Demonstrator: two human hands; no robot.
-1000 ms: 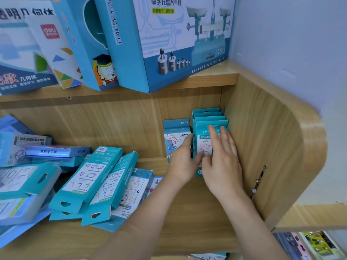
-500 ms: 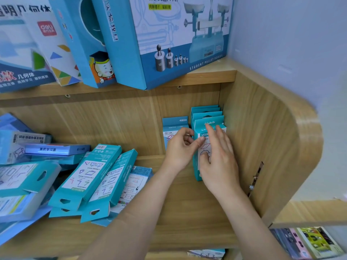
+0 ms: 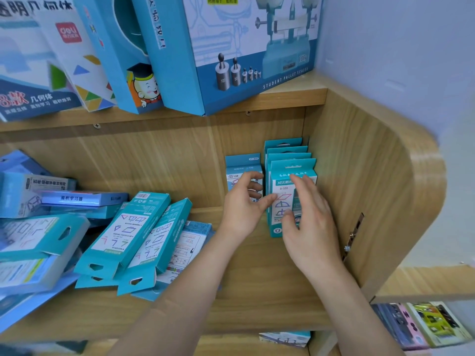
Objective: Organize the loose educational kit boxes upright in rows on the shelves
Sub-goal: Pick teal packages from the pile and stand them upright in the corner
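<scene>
Two wooden shelves fill the view, closed at the right by a curved side panel (image 3: 359, 176). On the upper shelf (image 3: 282, 98) stand large blue boxes leaning to the left, the biggest being a scale box (image 3: 244, 47) printed with a balance and weights. The lower shelf (image 3: 257, 299) carries the small teal kit boxes.

Across its left half lies a heap of loose boxes (image 3: 123, 235), flat or tilted and overlapping one another, some with their hang tabs pointing toward the shelf's front edge. In the far right corner a row (image 3: 285, 150) of four boxes stands upright, one behind the other, just beside the side panel, and the front box (image 3: 293, 167) shows printed shapes on its face. Left of that row a single box (image 3: 243, 163) stands upright against the back wall.

Both bare forearms reach in from below. The right hand (image 3: 311, 222) is spread in front of the front box, fingers straight and relaxed, thumb against its face. The left hand (image 3: 244, 209) sits in front of the single box, fingers loosely curled with nothing between them, thumb tip at the front box's left edge.
</scene>
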